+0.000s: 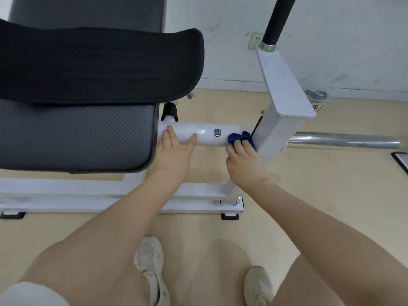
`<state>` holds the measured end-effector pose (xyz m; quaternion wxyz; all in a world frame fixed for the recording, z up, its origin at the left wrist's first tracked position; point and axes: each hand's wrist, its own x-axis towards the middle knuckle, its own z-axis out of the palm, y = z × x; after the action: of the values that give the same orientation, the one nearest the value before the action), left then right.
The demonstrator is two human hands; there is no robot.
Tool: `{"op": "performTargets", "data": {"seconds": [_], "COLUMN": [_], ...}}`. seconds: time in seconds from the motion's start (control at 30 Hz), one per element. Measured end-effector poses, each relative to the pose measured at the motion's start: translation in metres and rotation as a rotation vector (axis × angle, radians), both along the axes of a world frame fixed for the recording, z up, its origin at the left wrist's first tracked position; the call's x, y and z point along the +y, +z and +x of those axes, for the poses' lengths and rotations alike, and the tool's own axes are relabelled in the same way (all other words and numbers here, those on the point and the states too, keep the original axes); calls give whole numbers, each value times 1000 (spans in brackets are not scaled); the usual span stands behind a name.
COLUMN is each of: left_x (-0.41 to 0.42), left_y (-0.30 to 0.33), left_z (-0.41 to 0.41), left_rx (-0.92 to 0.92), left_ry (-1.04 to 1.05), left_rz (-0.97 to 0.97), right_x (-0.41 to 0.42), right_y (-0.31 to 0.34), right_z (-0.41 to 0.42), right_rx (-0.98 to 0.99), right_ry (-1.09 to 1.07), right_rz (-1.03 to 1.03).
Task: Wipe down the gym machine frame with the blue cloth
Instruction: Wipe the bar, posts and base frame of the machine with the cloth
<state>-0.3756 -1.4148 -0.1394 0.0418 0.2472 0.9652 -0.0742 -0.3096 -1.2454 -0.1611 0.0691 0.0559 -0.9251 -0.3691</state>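
Observation:
A white gym machine frame (205, 136) runs as a round horizontal tube from under the seat to a white square upright (278, 129). My left hand (173, 152) rests on the tube's left end with straight fingers and the thumb spread. My right hand (244, 161) grips a bunched blue cloth (237, 138) and presses it against the tube's right end, where the tube meets the upright. Part of the cloth is hidden under my fingers.
A black seat pad (75, 138) and a curved black cushion (99, 65) fill the left. A chrome bar (344, 141) sticks out to the right of the upright. The white base rail (198, 204) lies on the beige floor, with my two shoes (150, 261) below.

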Motion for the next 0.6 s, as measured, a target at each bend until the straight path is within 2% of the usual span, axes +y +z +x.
{"op": "performTargets", "data": {"seconds": [0.1, 0.23, 0.3, 0.37, 0.47, 0.53, 0.6], "left_x": [7, 13, 6, -7, -21, -26, -30], "left_y": [-13, -45, -58, -70, -72, -71, -73], "left_z": [5, 8, -2, -13, -24, -22, -12], "left_rx": [30, 119, 227, 329, 421, 427, 394], "left_ry": [15, 46, -8, -76, -196, -238, -267], "left_rz": [19, 203, 211, 190, 210, 218, 180], "right_x": [0, 2, 5, 9, 11, 10, 11], "right_y": [-40, -81, -109, -125, -117, -98, -86], "right_z": [-4, -13, -19, -16, -7, -1, -1], "right_rx": [-202, -420, -631, -726, -756, -673, -450], "right_ry": [-44, -28, 18, 98, 156, 189, 219], "right_rz": [-40, -128, -126, -51, 72, -5, -166]}}
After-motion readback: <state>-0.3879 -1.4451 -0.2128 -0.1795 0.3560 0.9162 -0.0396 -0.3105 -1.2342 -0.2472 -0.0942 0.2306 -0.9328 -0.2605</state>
